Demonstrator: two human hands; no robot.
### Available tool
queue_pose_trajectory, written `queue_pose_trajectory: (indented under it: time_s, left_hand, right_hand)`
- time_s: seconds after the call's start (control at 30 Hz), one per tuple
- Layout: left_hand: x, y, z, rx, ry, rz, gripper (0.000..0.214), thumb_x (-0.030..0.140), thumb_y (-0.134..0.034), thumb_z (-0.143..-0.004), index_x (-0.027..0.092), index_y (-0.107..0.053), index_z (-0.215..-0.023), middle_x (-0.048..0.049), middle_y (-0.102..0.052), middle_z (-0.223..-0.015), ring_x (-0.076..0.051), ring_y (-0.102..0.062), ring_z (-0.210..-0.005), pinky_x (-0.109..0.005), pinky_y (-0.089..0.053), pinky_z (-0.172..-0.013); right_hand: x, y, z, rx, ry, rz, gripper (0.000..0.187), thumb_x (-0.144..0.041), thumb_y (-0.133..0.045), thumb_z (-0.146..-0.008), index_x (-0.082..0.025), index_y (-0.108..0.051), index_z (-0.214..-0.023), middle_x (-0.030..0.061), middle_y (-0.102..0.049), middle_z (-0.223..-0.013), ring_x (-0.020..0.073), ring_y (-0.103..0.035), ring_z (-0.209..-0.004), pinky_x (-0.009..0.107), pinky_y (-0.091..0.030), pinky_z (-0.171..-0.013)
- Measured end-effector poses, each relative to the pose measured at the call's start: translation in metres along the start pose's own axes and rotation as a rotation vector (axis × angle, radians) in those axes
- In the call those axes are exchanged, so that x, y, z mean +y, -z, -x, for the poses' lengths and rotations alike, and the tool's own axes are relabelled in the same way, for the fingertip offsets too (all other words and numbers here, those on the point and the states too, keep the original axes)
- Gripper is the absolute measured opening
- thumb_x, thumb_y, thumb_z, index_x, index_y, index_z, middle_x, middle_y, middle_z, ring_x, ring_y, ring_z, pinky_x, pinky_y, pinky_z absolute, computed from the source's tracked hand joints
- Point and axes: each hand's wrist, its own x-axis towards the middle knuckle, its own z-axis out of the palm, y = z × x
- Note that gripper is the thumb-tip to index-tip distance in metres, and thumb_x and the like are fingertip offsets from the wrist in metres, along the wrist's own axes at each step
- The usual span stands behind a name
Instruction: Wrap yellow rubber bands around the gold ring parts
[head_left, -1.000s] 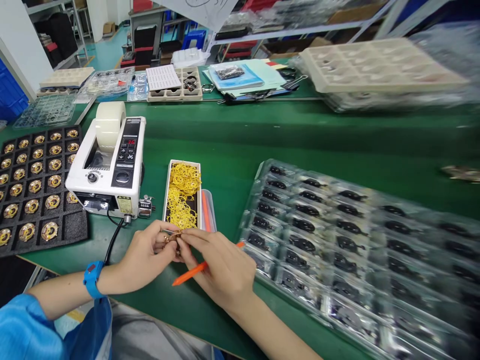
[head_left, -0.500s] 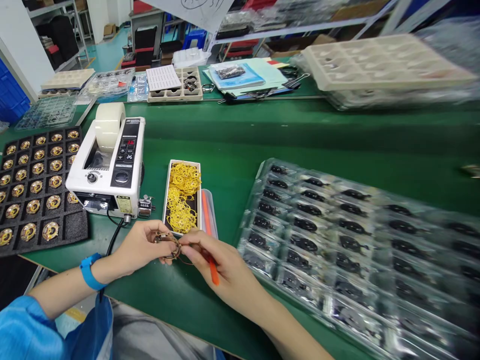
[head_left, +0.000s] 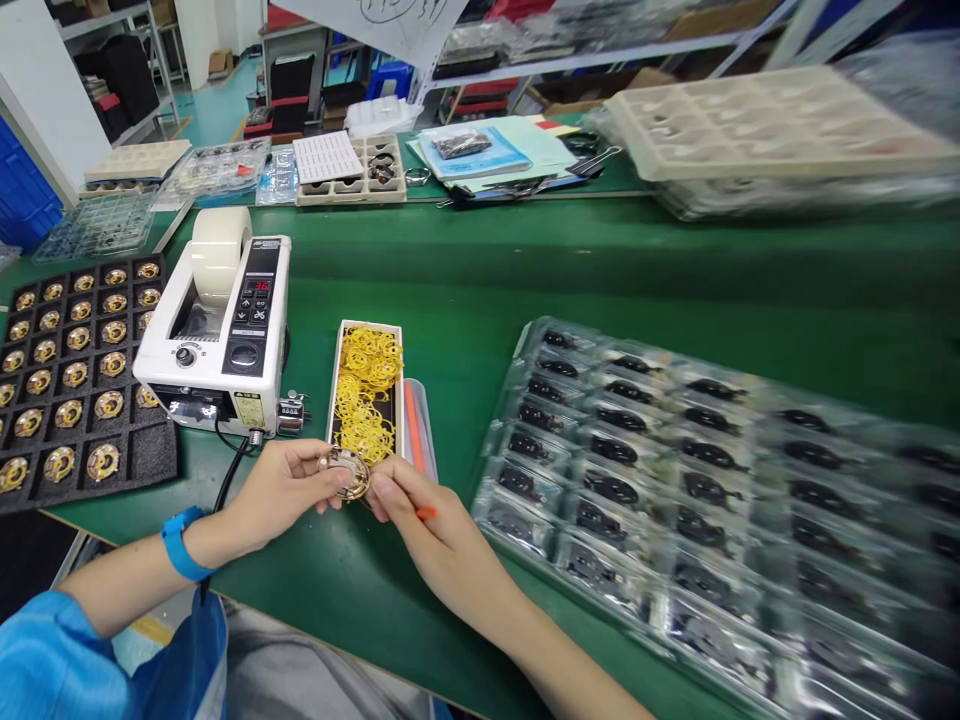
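My left hand (head_left: 289, 492) pinches a round gold-coloured metal part (head_left: 350, 474) by its left side, thumb on top. The part is ring-like and tilted towards me. At its right edge, my right hand (head_left: 420, 515) has thumb and fingers pressed together. An orange stick-like tool (head_left: 427, 513) is tucked in the right hand, with only a short end showing; its kind is hidden. Just beyond both hands stands a white box (head_left: 400, 400) holding a tangle of thin yellow rings (head_left: 367, 385). Whether the right fingertips touch the part, I cannot make out.
Left of the box stands a white tape dispenser (head_left: 217, 340) with a small counter (head_left: 291, 412). A black foam tray (head_left: 154, 455) of similar gold parts lies far left. Clear trays (head_left: 540, 540) of black parts spread right. Beside the box is a clear case (head_left: 424, 440).
The gold part has turned so its round face shows more. My right hand has rotated slightly, and less of the orange tool shows. My left hand has barely moved.
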Motion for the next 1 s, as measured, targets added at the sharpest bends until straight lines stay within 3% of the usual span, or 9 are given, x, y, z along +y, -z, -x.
queue_pose_trajectory:
  time_s: [0.5, 0.6, 0.7, 0.77, 0.83, 0.9, 1.0]
  left_hand:
    - [-0.003, 0.002, -0.001, 0.036, -0.060, -0.127, 0.037, 0.050, -0.067, -0.075, 0.015, -0.057, -0.070, 0.0026, -0.052, -0.056, -0.008, -0.047, -0.047, -0.021, -0.038, -0.045]
    - [-0.007, 0.003, -0.001, 0.110, -0.217, -0.303, 0.027, 0.040, -0.060, -0.084, 0.015, -0.062, -0.073, 0.0012, -0.052, -0.061, -0.010, -0.049, -0.053, -0.022, -0.042, -0.050]
    - [-0.016, 0.004, 0.000, 0.169, -0.537, -0.643, 0.022, 0.025, -0.050, -0.090, 0.017, -0.070, -0.090, -0.0048, -0.060, -0.076, -0.015, -0.058, -0.072, -0.027, -0.050, -0.065]
    - [-0.021, 0.005, 0.000, 0.130, -0.660, -0.849, 0.029, 0.020, -0.044, -0.092, 0.018, -0.070, -0.105, -0.0098, -0.064, -0.090, -0.019, -0.061, -0.085, -0.032, -0.052, -0.075]
    - [-0.023, 0.004, 0.002, 0.074, -0.690, -0.991, 0.035, 0.016, -0.039, -0.093, 0.018, -0.067, -0.113, -0.0137, -0.065, -0.100, -0.021, -0.062, -0.091, -0.036, -0.053, -0.080]
    - [-0.023, 0.002, 0.006, 0.039, -0.708, -1.024, 0.038, 0.013, -0.038, -0.092, 0.017, -0.063, -0.120, -0.0171, -0.064, -0.110, -0.024, -0.061, -0.100, -0.040, -0.053, -0.086]
    - [-0.019, 0.004, 0.017, 0.130, -0.650, -0.810, 0.033, 0.020, -0.051, -0.088, 0.017, -0.063, -0.119, -0.0171, -0.062, -0.119, -0.026, -0.058, -0.109, -0.041, -0.051, -0.091]
  right_hand:
    - [-0.007, 0.006, -0.001, 0.151, -0.069, -0.065, 0.056, -0.071, -0.042, -0.088, -0.021, -0.048, -0.063, -0.0017, -0.044, -0.056, 0.0126, -0.039, -0.052, 0.026, -0.033, -0.049]
    - [-0.007, 0.005, 0.000, 0.164, -0.107, -0.138, 0.056, -0.073, -0.048, -0.084, -0.020, -0.053, -0.065, -0.0022, -0.043, -0.055, 0.0121, -0.038, -0.052, 0.025, -0.030, -0.049]
    - [-0.008, 0.003, -0.001, 0.058, -0.223, -0.321, 0.056, -0.073, -0.056, -0.078, -0.018, -0.057, -0.067, -0.0030, -0.042, -0.056, 0.0091, -0.030, -0.048, 0.025, -0.025, -0.046]
    - [-0.008, 0.001, -0.002, -0.019, -0.311, -0.477, 0.055, -0.072, -0.061, -0.075, -0.018, -0.056, -0.067, -0.0037, -0.041, -0.059, 0.0065, -0.022, -0.046, 0.023, -0.020, -0.043]
    - [-0.006, 0.000, -0.002, -0.035, -0.351, -0.569, 0.053, -0.070, -0.065, -0.073, -0.018, -0.055, -0.069, -0.0046, -0.039, -0.060, 0.0052, -0.018, -0.045, 0.022, -0.018, -0.042]
    - [-0.002, 0.002, -0.002, -0.019, -0.320, -0.529, 0.051, -0.068, -0.064, -0.074, -0.018, -0.055, -0.070, -0.0051, -0.037, -0.059, 0.0057, -0.018, -0.045, 0.022, -0.019, -0.041]
    - [0.006, 0.008, -0.002, 0.079, -0.099, -0.183, 0.044, -0.062, -0.057, -0.084, -0.021, -0.055, -0.067, -0.0025, -0.041, -0.056, 0.0097, -0.031, -0.044, 0.024, -0.028, -0.041]
